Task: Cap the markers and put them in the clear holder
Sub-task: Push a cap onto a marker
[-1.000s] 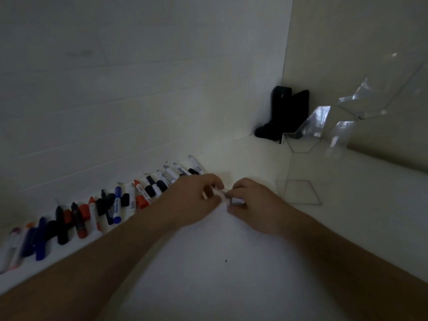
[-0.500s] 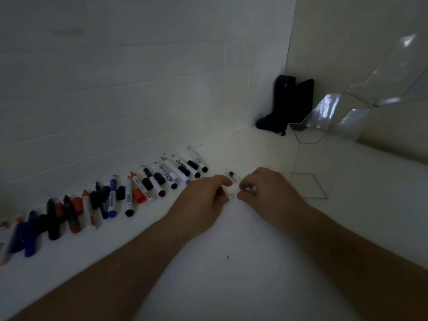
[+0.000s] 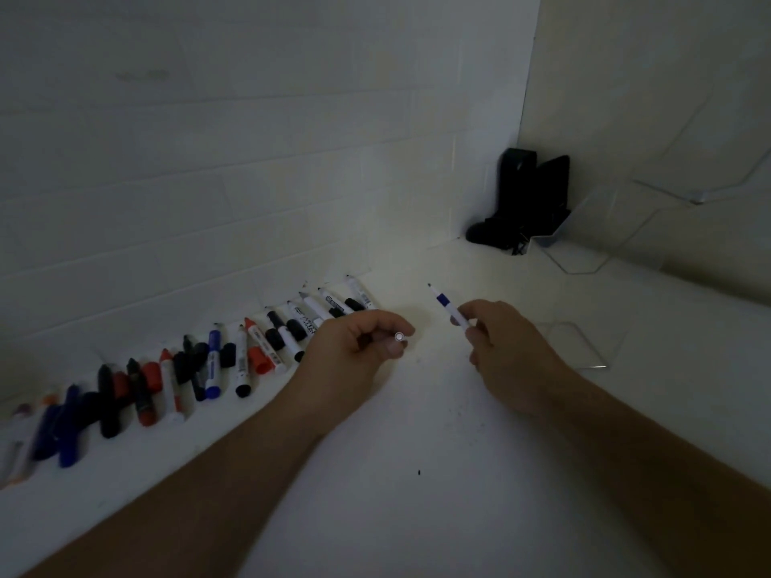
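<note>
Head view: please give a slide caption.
Right hand holds an uncapped marker; left hand pinches its cap.

Glossy clear plastic holder (image 3: 592,210), matt white table (image 3: 417,515), smooth plastic markers (image 3: 267,348).

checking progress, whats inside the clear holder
No markers show through the clear holder; only its bare base and the white table are visible. Its upper walls are hard to make out.

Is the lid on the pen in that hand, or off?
Off. The marker in the right hand shows its bare tip, and the left hand pinches a small cap.
</note>
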